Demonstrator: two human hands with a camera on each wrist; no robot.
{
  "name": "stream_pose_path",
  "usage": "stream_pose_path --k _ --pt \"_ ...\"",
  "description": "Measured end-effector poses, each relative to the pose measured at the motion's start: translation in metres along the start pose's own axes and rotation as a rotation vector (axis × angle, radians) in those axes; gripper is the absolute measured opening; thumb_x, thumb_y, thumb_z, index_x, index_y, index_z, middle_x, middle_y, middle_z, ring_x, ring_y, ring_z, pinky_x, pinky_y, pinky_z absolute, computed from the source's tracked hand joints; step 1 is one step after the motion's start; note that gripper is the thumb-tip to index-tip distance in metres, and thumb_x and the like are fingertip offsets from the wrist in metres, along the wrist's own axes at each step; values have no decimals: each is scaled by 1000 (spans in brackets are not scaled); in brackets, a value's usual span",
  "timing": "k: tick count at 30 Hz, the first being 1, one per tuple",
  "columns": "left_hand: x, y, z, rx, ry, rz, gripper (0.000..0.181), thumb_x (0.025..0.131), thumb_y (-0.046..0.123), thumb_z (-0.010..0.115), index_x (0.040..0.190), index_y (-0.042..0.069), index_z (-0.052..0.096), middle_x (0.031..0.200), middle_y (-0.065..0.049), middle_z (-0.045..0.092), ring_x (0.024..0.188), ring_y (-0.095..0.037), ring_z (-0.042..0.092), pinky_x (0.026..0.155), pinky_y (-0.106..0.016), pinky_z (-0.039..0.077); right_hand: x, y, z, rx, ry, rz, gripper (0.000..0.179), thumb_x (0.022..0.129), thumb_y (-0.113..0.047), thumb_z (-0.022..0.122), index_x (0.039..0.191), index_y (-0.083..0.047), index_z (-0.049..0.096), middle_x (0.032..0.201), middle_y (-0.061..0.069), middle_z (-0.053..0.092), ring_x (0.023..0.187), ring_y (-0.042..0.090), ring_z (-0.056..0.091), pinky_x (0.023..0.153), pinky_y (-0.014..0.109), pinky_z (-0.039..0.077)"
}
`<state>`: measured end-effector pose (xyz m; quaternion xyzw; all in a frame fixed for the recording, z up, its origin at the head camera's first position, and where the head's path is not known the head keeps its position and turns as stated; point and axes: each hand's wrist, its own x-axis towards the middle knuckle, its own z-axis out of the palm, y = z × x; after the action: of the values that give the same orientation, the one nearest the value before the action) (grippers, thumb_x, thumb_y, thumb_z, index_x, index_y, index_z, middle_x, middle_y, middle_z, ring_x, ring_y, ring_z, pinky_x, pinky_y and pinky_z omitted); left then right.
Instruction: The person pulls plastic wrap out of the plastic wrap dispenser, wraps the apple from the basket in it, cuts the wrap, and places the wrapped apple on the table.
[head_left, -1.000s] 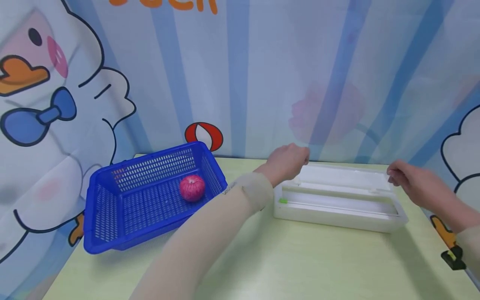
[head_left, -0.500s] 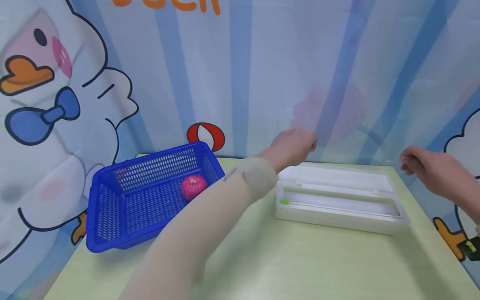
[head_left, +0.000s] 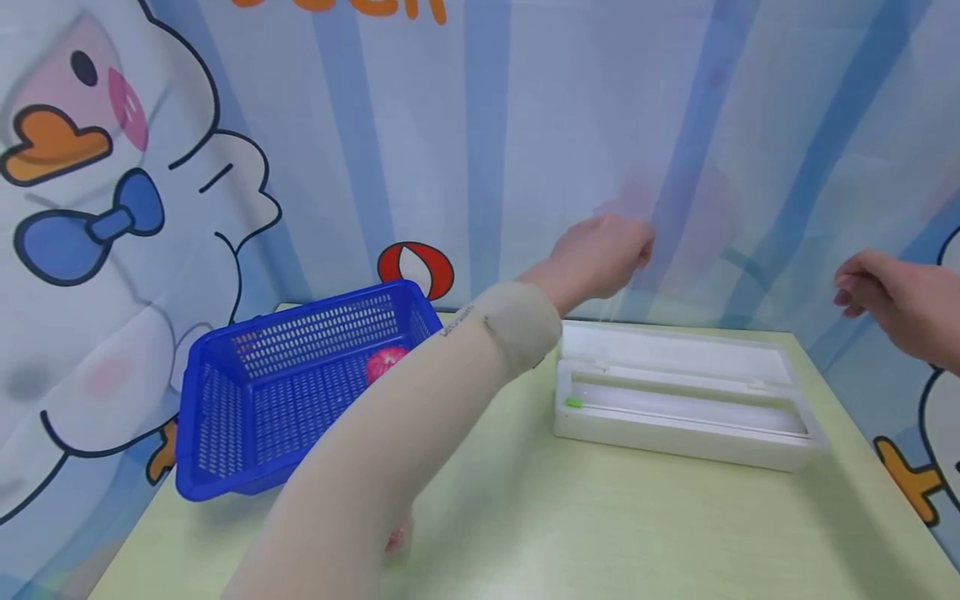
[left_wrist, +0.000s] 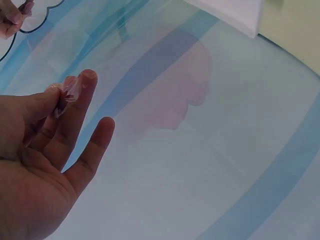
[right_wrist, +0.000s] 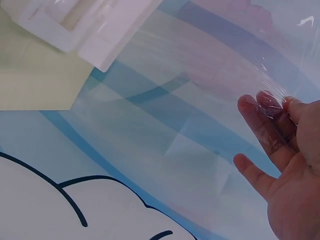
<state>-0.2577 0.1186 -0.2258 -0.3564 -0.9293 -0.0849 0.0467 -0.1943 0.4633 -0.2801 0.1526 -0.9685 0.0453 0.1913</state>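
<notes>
My left hand [head_left: 600,254] is raised behind the white cling film dispenser [head_left: 686,447], pinching a bunched edge of clear cling film [left_wrist: 71,91] between thumb and fingers. Out to the right, at a similar height, my right hand [head_left: 903,300] pinches another gathered corner of the film [right_wrist: 271,109]. The film is nearly invisible; faint creases and glints show near the fingertips in both wrist views. On the table, the dispenser stands with its lid [head_left: 675,346] tipped back and a white roll in its slot. A green slider [head_left: 573,402] sits at the slot's left end.
Left on the table is a blue perforated basket [head_left: 225,483] holding a pinkish-red round item [head_left: 385,363], partly behind my sleeve. Another pink item [head_left: 396,537], mostly hidden, lies under my left forearm. A printed curtain [head_left: 555,125] hangs behind the table.
Both hands have risen from near the dispenser's back, the right one also moving further right. My left forearm now covers more of the basket, and the lower pink item has come into view.
</notes>
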Motion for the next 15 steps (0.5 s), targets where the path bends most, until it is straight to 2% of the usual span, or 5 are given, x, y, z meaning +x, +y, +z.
stream_pose_path --k 3,5,10,12,15 --pt "0 4 -8 9 11 -1 27 94 -7 35 79 16 35 78 0 24 76 -14 21 66 -27 22 2 3 -5 27 43 -12 7 108 13 44 108 12 51 86 28 60 72 46 65 67 62 57" --pt "0 7 -12 15 10 -1 27 94 -7 33 80 16 31 78 0 20 75 -14 17 67 -28 19 3 5 -8 53 80 -25 8 109 14 43 108 13 51 86 27 60 70 44 64 67 41 60" --pt "0 15 -22 39 5 -2 26 96 -4 31 82 17 31 79 0 21 74 -14 17 67 -28 19 2 15 -13 144 188 -68 18 112 8 39 105 14 54 85 26 60 70 -4 55 60 0 35" --pt "-1 18 -25 49 4 -1 26 98 -3 30 82 17 32 79 0 22 74 -14 16 67 -28 20 0 19 -14 170 226 -79 22 113 4 38 104 14 55 85 26 61 74 -21 41 60 0 36" --pt "-1 21 -30 58 2 -10 26 100 -2 29 84 18 33 80 0 22 74 -14 17 67 -27 20 0 23 -17 193 258 -72 25 114 -1 40 103 14 56 85 29 62 78 -28 36 60 0 37"
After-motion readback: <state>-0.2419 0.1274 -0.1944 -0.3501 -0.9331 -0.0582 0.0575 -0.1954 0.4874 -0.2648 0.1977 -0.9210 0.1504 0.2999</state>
